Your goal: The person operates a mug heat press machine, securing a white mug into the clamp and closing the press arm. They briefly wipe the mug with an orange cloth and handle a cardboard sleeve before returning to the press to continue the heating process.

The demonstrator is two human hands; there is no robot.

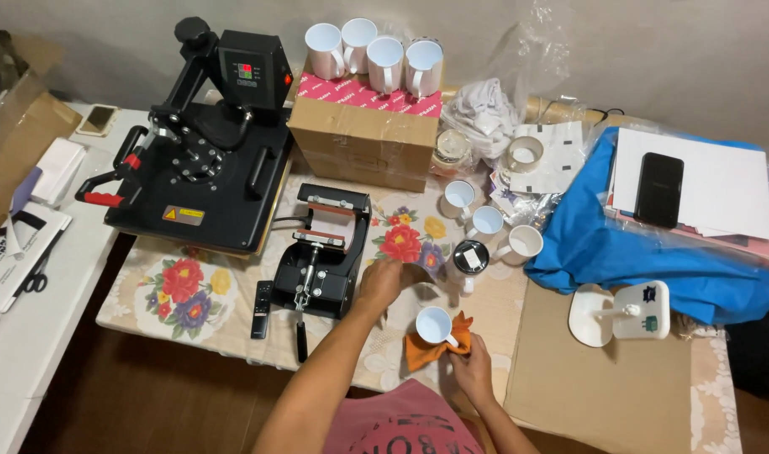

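Here, low in the frame's centre, the right hand (471,367) is pinching an orange cloth (421,348) against a white mug (436,325), seemingly steadying it for wiping, while the left hand (383,281), fingers curled on nothing visible, is hovering beside the mug press (324,252).

A mug press (326,252) sits centre on the table (233,336), a flat heat press (204,160) behind it to the left. A carton (359,139) far of centre carries four mugs (374,55). A phone (658,189) lies on papers (721,189) at right.
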